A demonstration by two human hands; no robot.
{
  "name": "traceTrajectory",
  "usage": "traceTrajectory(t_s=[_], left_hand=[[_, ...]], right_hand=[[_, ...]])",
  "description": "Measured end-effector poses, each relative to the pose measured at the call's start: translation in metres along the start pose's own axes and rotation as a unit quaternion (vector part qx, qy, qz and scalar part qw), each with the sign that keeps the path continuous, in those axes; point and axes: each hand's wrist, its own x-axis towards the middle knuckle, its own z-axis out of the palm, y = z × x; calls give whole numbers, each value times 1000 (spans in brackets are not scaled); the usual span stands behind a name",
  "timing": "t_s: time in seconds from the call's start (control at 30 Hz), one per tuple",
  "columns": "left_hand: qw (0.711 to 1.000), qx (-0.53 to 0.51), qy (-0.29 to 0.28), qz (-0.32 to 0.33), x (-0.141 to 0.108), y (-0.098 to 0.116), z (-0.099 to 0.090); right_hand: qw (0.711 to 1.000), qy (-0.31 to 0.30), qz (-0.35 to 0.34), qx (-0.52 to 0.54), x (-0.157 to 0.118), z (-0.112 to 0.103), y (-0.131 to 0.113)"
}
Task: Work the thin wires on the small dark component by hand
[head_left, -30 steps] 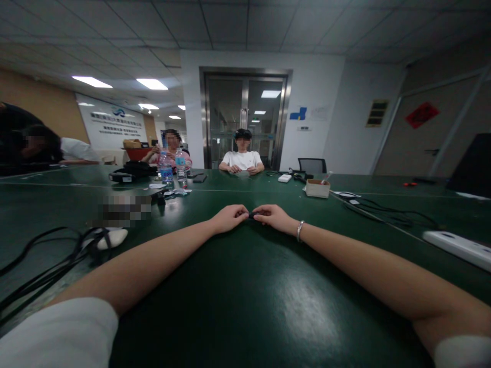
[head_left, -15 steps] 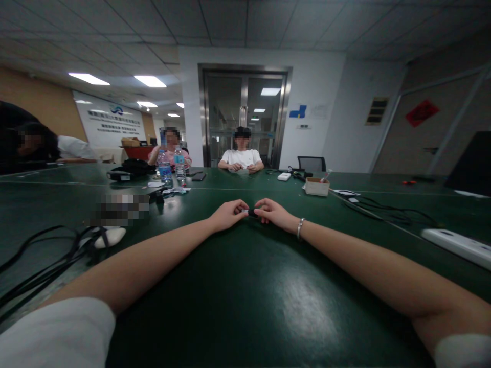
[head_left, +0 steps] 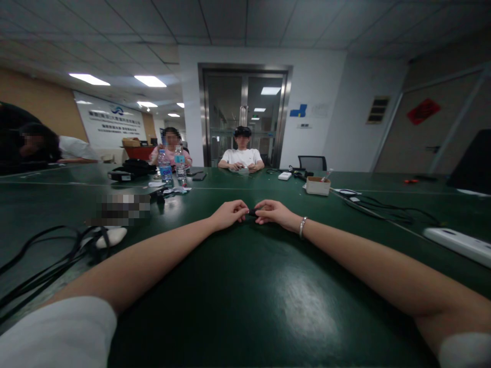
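Observation:
A small black object point(head_left: 252, 212) sits between my two hands, just above or on the dark green table point(head_left: 230, 286). My right hand point(head_left: 273, 213) is closed with thumb and fingertips on its right end. From the other side, my left hand point(head_left: 230, 213) pinches at its left end, where a tiny light spot shows by the fingertips. The fingers cover much of the object, and its kind cannot be made out. A silver bracelet point(head_left: 303, 228) circles my right wrist.
Black cables and a white mouse point(head_left: 111, 237) lie at the left. Two bottles point(head_left: 180, 166) stand beyond them. A small box point(head_left: 317, 186) and a white power strip point(head_left: 460, 245) are at the right. A person in white point(head_left: 241, 157) sits opposite.
The two hands have shifted very slightly. Less of the light part at the left end of the black object shows between the fingers now.

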Motion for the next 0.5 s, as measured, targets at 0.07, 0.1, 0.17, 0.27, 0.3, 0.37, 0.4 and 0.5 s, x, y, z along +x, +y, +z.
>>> traceTrajectory(t_s=[0.07,0.1,0.17,0.27,0.3,0.37,0.4,0.5], left_hand=[[1000,-7,-5,0,1,-1,0],[1000,-9,-7,-1,1,-1,0],[1000,-14,-11,-7,2,-1,-1],[999,-30,-18,-29,3,-2,-1],[998,-39,-21,-37,4,-2,-1],[997,-57,-26,-53,5,-4,0],[996,-65,-28,-61,6,-5,0],[994,-76,-31,-70,8,-7,1]], right_hand=[[1000,-5,1,3,0,-1,0],[1000,-6,0,3,0,-1,1],[1000,-9,-3,4,0,-2,1],[1000,-16,-9,4,0,-3,2],[1000,-19,-10,4,0,-3,2],[1000,-22,-14,5,0,-3,3],[1000,-24,-16,6,0,-3,3],[999,-26,-20,7,1,-3,3]])
